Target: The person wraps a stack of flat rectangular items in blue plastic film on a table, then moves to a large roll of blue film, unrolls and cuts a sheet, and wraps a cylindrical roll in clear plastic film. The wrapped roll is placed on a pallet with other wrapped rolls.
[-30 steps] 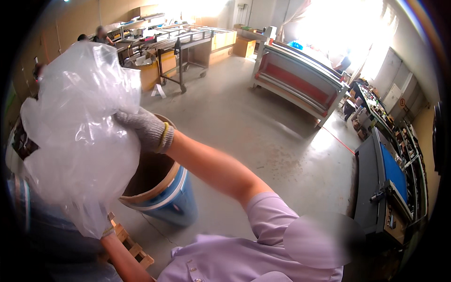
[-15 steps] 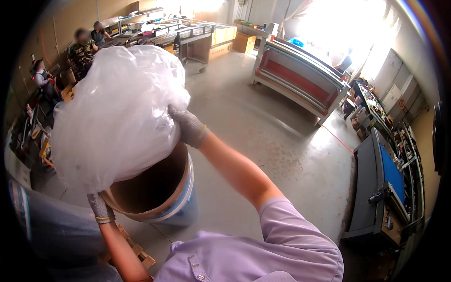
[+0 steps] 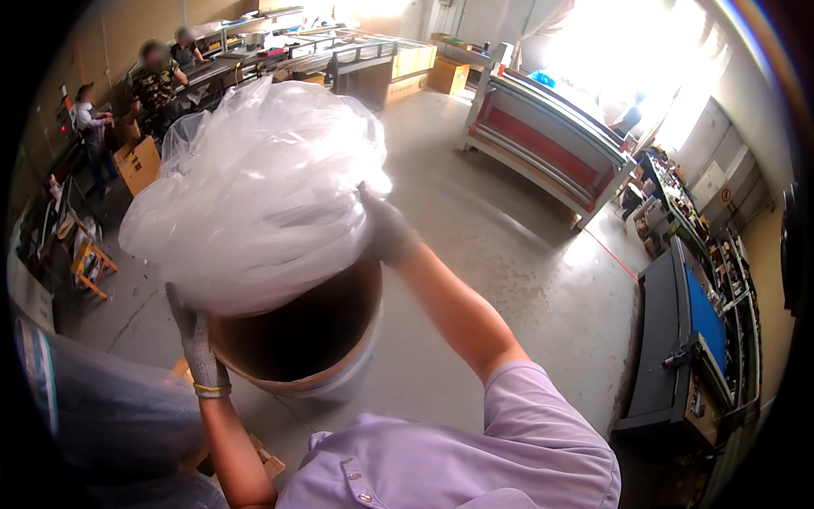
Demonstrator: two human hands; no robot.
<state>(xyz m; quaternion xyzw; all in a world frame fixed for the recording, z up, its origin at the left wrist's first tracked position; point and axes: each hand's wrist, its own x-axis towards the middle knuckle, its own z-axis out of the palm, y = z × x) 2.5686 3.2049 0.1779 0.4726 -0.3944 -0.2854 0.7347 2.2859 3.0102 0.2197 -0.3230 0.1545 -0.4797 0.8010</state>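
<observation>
A large crumpled bundle of clear plastic film (image 3: 263,187) bulges over the far side of a tall round drum (image 3: 309,386), whose dark mouth gapes toward me. My right hand (image 3: 390,227), in a grey knitted glove, grips the film's right side near the rim; some fingers are hidden. On the left, my gloved left hand (image 3: 202,352) lies along the drum's outer edge. Its fingers stretch up beside the film's lower left edge. How much of the drum's inside is filled cannot be seen.
A big plastic-wrapped roll (image 3: 119,399) lies at the left, near a wooden pallet (image 3: 270,458). Beyond stand a long machine (image 3: 543,127), a cardboard box (image 3: 138,165) and a small wooden stool (image 3: 91,263). Several people work at the far-left benches. A dark cabinet (image 3: 666,339) lines the right.
The film bundle and the drum have shifted to the right, both hands moving along with them. My left hand's fingers now reach up and show more plainly. The view has turned slightly.
</observation>
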